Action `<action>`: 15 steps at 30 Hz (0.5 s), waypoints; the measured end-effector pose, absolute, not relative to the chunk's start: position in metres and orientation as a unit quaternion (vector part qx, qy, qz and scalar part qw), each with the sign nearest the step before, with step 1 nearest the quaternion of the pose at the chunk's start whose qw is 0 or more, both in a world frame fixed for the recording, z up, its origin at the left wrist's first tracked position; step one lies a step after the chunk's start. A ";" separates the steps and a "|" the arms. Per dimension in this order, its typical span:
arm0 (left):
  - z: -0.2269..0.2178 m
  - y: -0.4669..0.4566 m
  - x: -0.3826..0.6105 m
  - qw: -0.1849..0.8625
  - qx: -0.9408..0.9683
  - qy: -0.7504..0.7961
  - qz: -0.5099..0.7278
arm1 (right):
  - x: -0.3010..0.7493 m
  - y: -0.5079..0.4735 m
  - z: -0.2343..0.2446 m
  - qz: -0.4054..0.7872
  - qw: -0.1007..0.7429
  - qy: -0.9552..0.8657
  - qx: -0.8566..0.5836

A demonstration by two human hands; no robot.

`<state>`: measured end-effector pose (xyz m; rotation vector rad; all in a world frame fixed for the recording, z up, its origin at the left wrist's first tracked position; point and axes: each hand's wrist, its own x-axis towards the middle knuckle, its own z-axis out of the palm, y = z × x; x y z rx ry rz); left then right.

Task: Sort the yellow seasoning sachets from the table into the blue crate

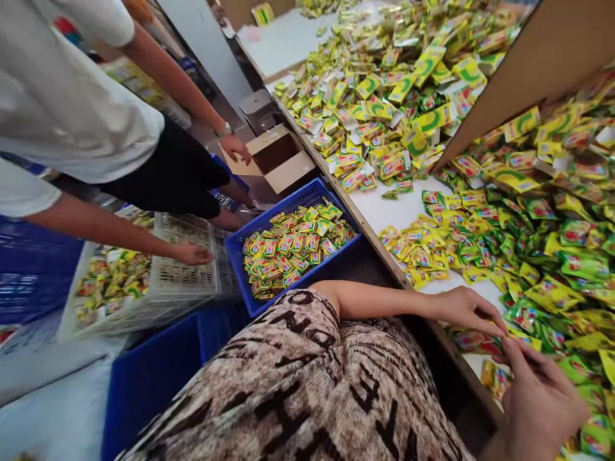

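My left hand [468,310] reaches across the table edge, its fingers curled down over a small bunch of yellow-green-red sachets [473,341]. Just below it, my right hand [541,400] has its fingertips pinched on the same bunch. A thick heap of loose sachets [542,224] covers the white table [406,208] all around both hands. Beside the table to the left, a blue crate [237,246] holds more sachets [295,246]. My patterned sleeve fills the bottom middle of the view.
A brown cardboard sheet [538,57] leans over the pile at the right. On the left, another person in a white shirt bends over, one hand [192,254] on a white basket [187,278], the other hand [235,147] at an open cardboard box [283,168].
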<state>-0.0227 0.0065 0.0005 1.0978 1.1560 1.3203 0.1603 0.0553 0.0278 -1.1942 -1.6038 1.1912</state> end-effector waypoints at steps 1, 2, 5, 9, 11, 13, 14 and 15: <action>0.001 0.005 -0.023 0.509 0.463 0.478 0.546 | 0.159 0.054 0.029 0.464 0.404 -0.631 -0.474; 0.002 0.003 -0.024 0.506 0.470 0.474 0.547 | 0.157 0.051 0.029 0.460 0.404 -0.640 -0.464; 0.003 -0.007 -0.026 0.484 0.520 0.440 0.550 | 0.151 0.042 0.028 0.403 0.422 -0.705 -0.403; 0.006 -0.019 -0.028 0.440 0.609 0.441 0.490 | 0.154 0.035 0.015 0.222 0.463 -0.798 -0.317; 0.011 -0.023 -0.026 0.404 0.660 0.469 0.426 | 0.158 0.032 0.012 0.163 0.465 -0.815 -0.304; 0.016 -0.033 -0.027 0.353 0.709 0.484 0.373 | 0.164 0.029 0.018 0.171 0.445 -0.818 -0.321; 0.019 -0.042 -0.032 0.320 0.719 0.496 0.367 | 0.166 0.027 0.023 0.204 0.425 -0.810 -0.349; 0.021 -0.056 -0.040 0.282 0.707 0.525 0.381 | 0.168 0.025 0.030 0.253 0.398 -0.792 -0.388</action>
